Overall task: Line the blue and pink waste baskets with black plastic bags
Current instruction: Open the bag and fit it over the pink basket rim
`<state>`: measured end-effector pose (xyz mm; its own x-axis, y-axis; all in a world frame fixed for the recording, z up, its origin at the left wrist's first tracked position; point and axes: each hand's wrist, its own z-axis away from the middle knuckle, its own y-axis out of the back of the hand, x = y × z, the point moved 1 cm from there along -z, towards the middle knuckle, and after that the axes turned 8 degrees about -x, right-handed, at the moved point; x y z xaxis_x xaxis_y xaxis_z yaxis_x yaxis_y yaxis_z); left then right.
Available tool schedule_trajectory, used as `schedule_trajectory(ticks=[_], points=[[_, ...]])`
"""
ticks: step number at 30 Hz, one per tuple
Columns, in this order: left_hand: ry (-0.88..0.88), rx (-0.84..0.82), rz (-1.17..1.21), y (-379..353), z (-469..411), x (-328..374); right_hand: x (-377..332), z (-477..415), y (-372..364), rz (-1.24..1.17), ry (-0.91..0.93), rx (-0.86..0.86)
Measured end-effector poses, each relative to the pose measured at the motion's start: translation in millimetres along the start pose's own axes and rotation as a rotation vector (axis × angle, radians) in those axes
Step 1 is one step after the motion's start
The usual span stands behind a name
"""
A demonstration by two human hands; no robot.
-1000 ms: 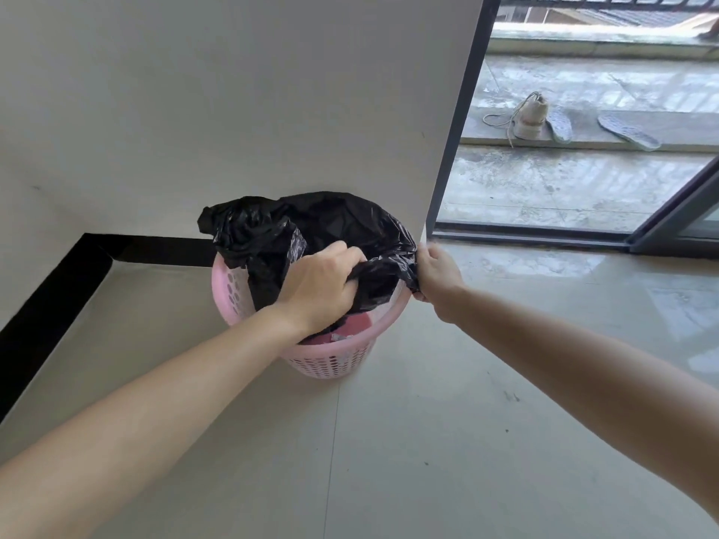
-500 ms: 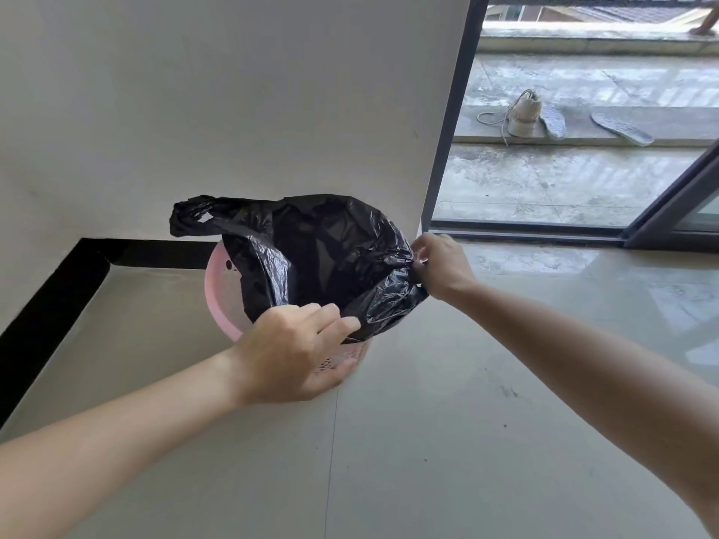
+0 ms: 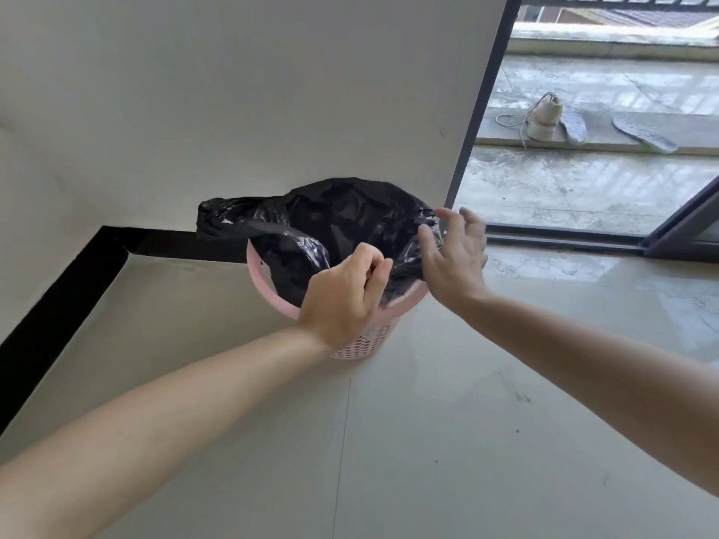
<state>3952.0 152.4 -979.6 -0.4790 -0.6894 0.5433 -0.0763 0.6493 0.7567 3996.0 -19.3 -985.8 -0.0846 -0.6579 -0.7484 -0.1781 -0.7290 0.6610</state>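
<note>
A pink perforated waste basket [image 3: 260, 275] stands on the floor in the corner by the white wall. A black plastic bag [image 3: 342, 215] sits opened inside it, its mouth spread wide and one handle loop hanging out past the left rim. My left hand [image 3: 344, 297] pinches the bag's near edge at the front rim. At the right rim my right hand [image 3: 453, 258] has its fingers spread against the bag's edge, touching it without a clear grip. No blue basket is in view.
A black skirting board [image 3: 78, 282] runs along the wall on the left. To the right, an open sliding door frame [image 3: 482, 110] leads to a wet balcony with a white shoe [image 3: 542, 118] and two insoles [image 3: 642, 134]. Glossy floor tiles [image 3: 428, 441] lie in front.
The bag's mouth has been pulled wider over the basket. My left hand moved from the bag's middle to its near edge; my right hand loosened from a pinch to spread fingers.
</note>
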Motion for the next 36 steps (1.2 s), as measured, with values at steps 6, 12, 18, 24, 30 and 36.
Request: schedule_trajectory(ticks=[6, 12, 18, 24, 30, 36], points=[[-0.177, -0.056, -0.168, 15, -9, 7, 13, 20, -11, -0.188, -0.189, -0.175], [-0.014, -0.585, -0.797, 71, -23, -36, 12, 11, -12, -0.190, -0.175, -0.175], [-0.314, -0.205, -0.849, 60, 11, -40, 17, 0, -11, -0.067, -0.119, -0.150], [-0.067, -0.327, -1.059, 61, -11, -44, -5, 7, 0, 0.491, 0.511, -0.001], [-0.175, -0.111, -0.814, 74, -4, -45, -25, 38, -10, 0.595, 0.851, -0.347], [-0.334, 0.021, -0.730, 89, 29, -70, -31, 50, -9, 0.515, 0.984, -0.301]])
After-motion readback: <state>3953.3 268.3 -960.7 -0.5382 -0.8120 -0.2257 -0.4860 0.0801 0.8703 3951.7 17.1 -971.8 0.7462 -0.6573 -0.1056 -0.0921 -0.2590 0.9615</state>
